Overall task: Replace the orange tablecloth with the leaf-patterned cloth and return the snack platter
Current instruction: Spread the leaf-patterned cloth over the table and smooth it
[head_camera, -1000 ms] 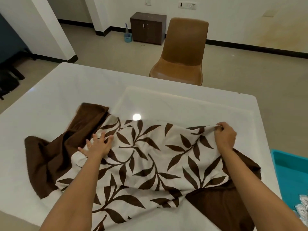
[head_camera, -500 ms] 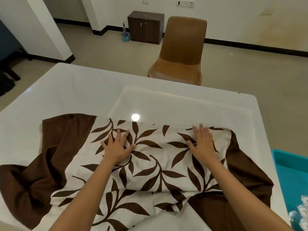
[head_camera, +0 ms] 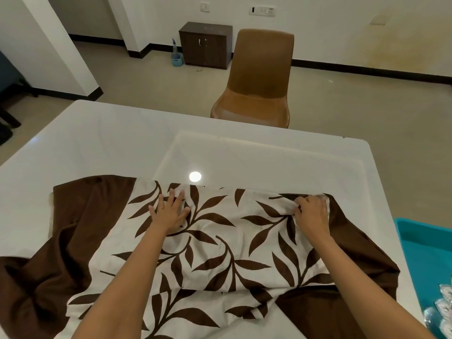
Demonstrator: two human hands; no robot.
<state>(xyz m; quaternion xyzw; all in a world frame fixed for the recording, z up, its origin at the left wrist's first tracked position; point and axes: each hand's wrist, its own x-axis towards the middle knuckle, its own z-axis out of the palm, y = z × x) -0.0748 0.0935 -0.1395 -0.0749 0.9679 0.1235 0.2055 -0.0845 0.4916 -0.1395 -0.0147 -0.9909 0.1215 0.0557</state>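
The leaf-patterned cloth (head_camera: 220, 243), white with brown leaves and wide brown borders, lies partly folded and wrinkled over the near half of the white table (head_camera: 122, 143). My left hand (head_camera: 170, 212) presses flat on the cloth near its far edge, fingers spread. My right hand (head_camera: 311, 212) pinches a bunched fold at the cloth's far right corner. No orange tablecloth is in view. Clear snack packets (head_camera: 440, 311) lie in a teal tray (head_camera: 420, 243) at the right edge.
A brown chair (head_camera: 259, 79) stands past the table's far edge. A dark wooden cabinet (head_camera: 205, 45) and a small blue bucket (head_camera: 176, 60) sit by the back wall. A white pillar (head_camera: 49, 45) rises at the left.
Both hands slid toward the cloth's far edge, the right one further right. The right hand went from flat to pinching the far right corner. The left brown border spread out.
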